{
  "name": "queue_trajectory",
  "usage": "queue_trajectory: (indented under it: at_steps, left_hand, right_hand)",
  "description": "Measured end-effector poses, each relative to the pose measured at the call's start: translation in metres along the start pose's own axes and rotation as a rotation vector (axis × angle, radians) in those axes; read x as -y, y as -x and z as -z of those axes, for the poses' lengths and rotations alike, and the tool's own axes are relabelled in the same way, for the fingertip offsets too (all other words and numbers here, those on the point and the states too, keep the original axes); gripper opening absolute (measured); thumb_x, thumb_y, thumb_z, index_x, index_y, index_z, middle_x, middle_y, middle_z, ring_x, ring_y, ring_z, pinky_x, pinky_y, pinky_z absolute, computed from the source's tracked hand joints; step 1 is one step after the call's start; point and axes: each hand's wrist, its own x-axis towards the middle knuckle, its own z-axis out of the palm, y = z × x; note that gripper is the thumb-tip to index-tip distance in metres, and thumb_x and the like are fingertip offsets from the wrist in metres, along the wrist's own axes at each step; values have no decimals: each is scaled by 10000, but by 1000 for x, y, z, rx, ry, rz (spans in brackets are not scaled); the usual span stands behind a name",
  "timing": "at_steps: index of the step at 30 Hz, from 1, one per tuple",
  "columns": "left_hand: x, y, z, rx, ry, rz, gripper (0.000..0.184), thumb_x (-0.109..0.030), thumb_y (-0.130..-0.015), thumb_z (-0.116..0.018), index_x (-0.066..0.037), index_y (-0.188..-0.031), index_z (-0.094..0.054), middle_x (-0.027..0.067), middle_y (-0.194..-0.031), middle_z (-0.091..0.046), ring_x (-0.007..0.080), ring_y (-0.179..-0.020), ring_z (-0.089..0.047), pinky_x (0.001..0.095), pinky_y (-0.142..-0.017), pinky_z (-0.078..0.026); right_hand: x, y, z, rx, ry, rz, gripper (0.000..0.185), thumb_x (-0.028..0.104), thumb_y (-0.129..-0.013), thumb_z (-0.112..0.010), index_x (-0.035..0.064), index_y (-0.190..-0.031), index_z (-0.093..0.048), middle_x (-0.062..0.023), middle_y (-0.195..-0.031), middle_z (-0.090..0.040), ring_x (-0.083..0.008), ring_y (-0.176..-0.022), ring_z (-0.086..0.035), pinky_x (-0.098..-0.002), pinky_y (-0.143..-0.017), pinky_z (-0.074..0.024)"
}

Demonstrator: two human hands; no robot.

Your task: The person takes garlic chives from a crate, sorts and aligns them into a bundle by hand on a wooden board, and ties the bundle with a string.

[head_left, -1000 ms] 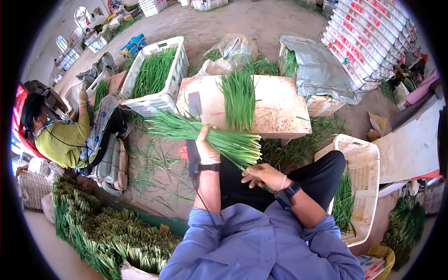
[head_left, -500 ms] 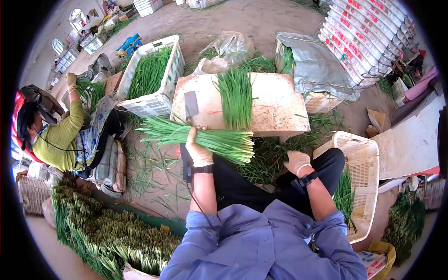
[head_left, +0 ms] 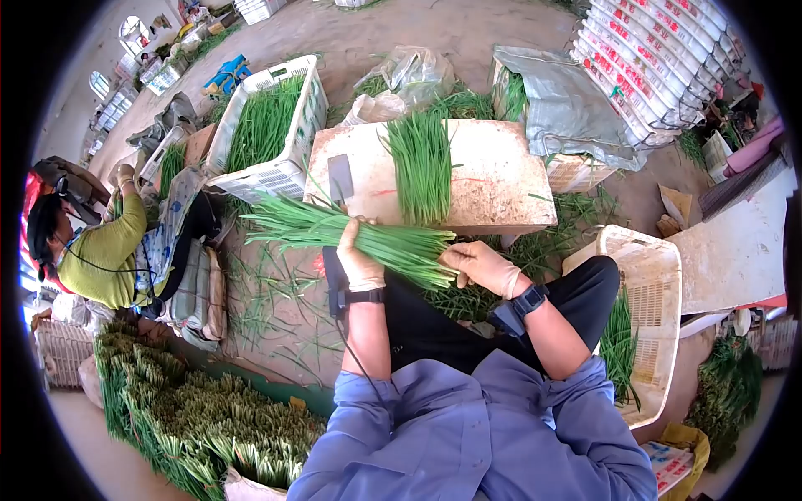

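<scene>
My gloved left hand (head_left: 360, 256) is closed around the middle of a bunch of green garlic chives (head_left: 317, 230), held level above my lap. The cut pale ends point right and the leaf tips spread to the left. At the pale end, my gloved right hand (head_left: 484, 267) has its fingers bent and pinched against the stems. Just beyond, a second pile of chives (head_left: 419, 167) lies across a worn board (head_left: 493, 179). A flat metal blade (head_left: 340, 177) rests on the board's left side.
A white crate of chives (head_left: 292, 171) stands beyond the board at left, and a pale basket (head_left: 664, 309) at my right. Many bundles (head_left: 209, 409) stand at lower left. A co-worker (head_left: 104, 259) sits at left. Stacked white boxes (head_left: 656, 67) rise at far right.
My right hand has moved up and left from my knee to the cut end of the bunch. My left hand keeps its hold. The co-worker's raised arm has come down.
</scene>
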Motion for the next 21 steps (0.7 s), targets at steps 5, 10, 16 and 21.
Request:
queue_trajectory:
  at_steps: [5,10,16,21]
  left_hand:
    - [0,-4,3,6,-25,3,421,-73,-956,-702,-129,-1356,-581,70,-928,-648,244,-867,-643,500,-967,-544]
    - [3,-5,3,16,-42,12,425,-67,-961,-697,-137,-1360,-570,70,-929,-650,242,-868,-646,505,-983,-542]
    - [1,-1,-5,14,-92,-20,325,-83,-956,-712,-83,-1261,-601,74,-906,-650,243,-852,-649,504,-972,-548]
    - [3,-7,2,7,-169,-8,142,-119,-953,-727,-14,-1001,-645,85,-869,-645,245,-836,-640,466,-943,-551]
  right_hand:
    - [-23,-8,-2,93,-126,134,287,131,-962,-769,-14,-1204,-719,-9,-1005,-733,-86,-864,-666,-271,-799,-553]
    - [-16,-8,-8,24,-5,128,227,127,-927,-794,-31,-1080,-740,5,-946,-718,-74,-877,-628,-263,-820,-525]
    - [-21,-18,-12,-75,-71,95,217,162,-910,-817,-26,-1001,-757,26,-860,-691,-62,-793,-572,-248,-736,-491]
    - [-13,-20,-14,-144,-111,89,229,182,-915,-805,-34,-962,-747,21,-821,-676,-73,-766,-552,-266,-717,-478]
